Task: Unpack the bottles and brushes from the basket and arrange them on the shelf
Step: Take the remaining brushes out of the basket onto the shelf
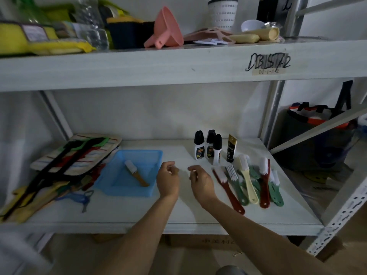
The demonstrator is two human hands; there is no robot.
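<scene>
One brush [135, 172] in basket [153, 192] — bristles far-left, handle near-right.

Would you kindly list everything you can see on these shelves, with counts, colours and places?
basket: one, blue, lower shelf, left of centre
orange brush: one, inside the basket
bottles: three, white with black caps, upright at back right
tube: one, black and gold, upright beside the bottles
brushes: a pile, red, green and cream, right front; count unclear
mats: striped stack, lower left
funnel: one, pink, upper shelf
left hand: empty, fingers loosely curled
right hand: empty, fingers loosely curled
</scene>
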